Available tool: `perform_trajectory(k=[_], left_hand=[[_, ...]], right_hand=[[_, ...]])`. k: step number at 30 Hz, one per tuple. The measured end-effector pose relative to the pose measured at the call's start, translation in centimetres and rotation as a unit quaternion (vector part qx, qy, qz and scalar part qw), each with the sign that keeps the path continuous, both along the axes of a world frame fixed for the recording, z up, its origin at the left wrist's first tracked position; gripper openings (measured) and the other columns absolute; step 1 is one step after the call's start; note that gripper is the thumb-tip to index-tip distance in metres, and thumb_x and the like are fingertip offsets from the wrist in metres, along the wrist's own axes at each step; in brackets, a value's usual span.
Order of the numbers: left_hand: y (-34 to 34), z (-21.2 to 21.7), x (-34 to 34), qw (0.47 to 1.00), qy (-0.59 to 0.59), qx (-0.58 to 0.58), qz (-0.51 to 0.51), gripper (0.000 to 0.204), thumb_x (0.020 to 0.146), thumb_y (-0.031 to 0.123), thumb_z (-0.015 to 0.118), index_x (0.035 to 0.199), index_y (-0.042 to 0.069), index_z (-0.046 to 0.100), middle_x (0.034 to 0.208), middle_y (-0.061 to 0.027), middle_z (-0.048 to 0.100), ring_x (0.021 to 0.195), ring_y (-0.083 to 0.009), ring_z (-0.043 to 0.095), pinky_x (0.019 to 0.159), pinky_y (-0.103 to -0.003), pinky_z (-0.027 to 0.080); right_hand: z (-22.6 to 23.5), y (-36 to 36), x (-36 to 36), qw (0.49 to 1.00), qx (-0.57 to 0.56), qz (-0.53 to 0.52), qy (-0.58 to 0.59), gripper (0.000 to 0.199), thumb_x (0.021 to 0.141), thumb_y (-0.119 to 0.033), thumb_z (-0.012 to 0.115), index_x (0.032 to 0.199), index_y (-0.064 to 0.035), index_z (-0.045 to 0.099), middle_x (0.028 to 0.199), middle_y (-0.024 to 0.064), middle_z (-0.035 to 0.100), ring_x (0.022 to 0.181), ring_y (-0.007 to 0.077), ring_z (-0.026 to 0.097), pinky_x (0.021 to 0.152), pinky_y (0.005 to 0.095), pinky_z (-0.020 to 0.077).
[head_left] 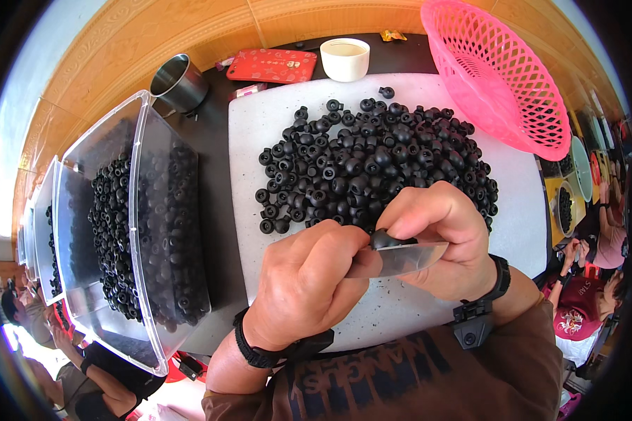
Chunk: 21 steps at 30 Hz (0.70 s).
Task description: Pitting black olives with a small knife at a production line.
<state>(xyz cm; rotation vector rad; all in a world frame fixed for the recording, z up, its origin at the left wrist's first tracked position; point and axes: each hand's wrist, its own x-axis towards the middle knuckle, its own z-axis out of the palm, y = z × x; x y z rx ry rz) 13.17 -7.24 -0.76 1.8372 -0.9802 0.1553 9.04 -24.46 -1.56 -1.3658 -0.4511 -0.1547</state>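
Note:
Both my hands meet at the near side of a white board (pixel 393 319). My left hand (pixel 305 274) is closed, its fingertips pinching a small round black piece (pixel 383 240). My right hand (pixel 446 235) is closed around a thin, shiny, flat blade (pixel 418 259), with its thumb at the black piece. The blade lies right under the piece, and its far end runs behind my left fingers. Just beyond my hands a big heap of the same black pieces (pixel 372 154) covers the board; several show a short neck and a hole.
Left of the board stands a clear plastic bin (pixel 144 231) with many black pieces. A metal cup (pixel 180 83), a red phone case (pixel 272 65) and a white cup (pixel 345 59) line the back. A pink basket (pixel 498 77) leans at the right. Other people sit at both sides.

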Motion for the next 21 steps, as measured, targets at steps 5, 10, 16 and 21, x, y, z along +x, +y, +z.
perform_trajectory(k=[5, 10, 16, 21], left_hand=[[-0.05, -0.13, 0.02, 1.0, -0.006, 0.013, 0.006, 0.018, 0.067, -0.002, 0.064, 0.08, 0.001, 0.052, 0.061, -0.0081, 0.051, 0.048, -0.0239, 0.052, 0.042, -0.032, 0.04], [-0.05, -0.19, -0.06, 0.999, -0.021, 0.026, 0.019, 0.019, 0.067, -0.001, 0.065, 0.08, 0.002, 0.052, 0.06, -0.0075, 0.051, 0.048, -0.0239, 0.052, 0.042, -0.032, 0.041], [-0.02, -0.21, -0.05, 0.999, -0.029, 0.032, 0.027, 0.019, 0.066, -0.001, 0.065, 0.08, 0.002, 0.052, 0.06, -0.0072, 0.051, 0.048, -0.0236, 0.052, 0.042, -0.031, 0.041], [-0.05, -0.25, -0.04, 0.999, -0.027, 0.031, 0.029, 0.018, 0.067, -0.001, 0.065, 0.079, 0.002, 0.052, 0.06, -0.0072, 0.051, 0.048, -0.0236, 0.052, 0.043, -0.031, 0.041]], right_hand=[[0.0, -0.05, -0.11, 1.0, 0.006, 0.005, 0.018, 0.025, 0.077, 0.001, 0.066, 0.098, -0.0028, 0.054, 0.092, 0.0073, 0.054, 0.072, 0.0087, 0.051, 0.06, 0.0208, 0.0414], [-0.12, -0.66, 0.22, 0.999, -0.049, 0.009, -0.02, 0.029, 0.077, -0.007, 0.07, 0.098, -0.0062, 0.05, 0.09, 0.0135, 0.058, 0.072, 0.0127, 0.057, 0.062, 0.0226, 0.046], [0.05, -0.23, 0.09, 1.0, -0.015, -0.005, -0.014, 0.025, 0.074, 0.004, 0.067, 0.097, -0.0023, 0.057, 0.092, 0.009, 0.057, 0.074, 0.0103, 0.054, 0.062, 0.0213, 0.0423], [0.13, -0.12, 0.08, 1.0, -0.018, -0.012, -0.019, 0.024, 0.074, 0.004, 0.067, 0.095, -0.002, 0.057, 0.091, 0.0089, 0.057, 0.072, 0.0102, 0.054, 0.062, 0.0215, 0.0429]])
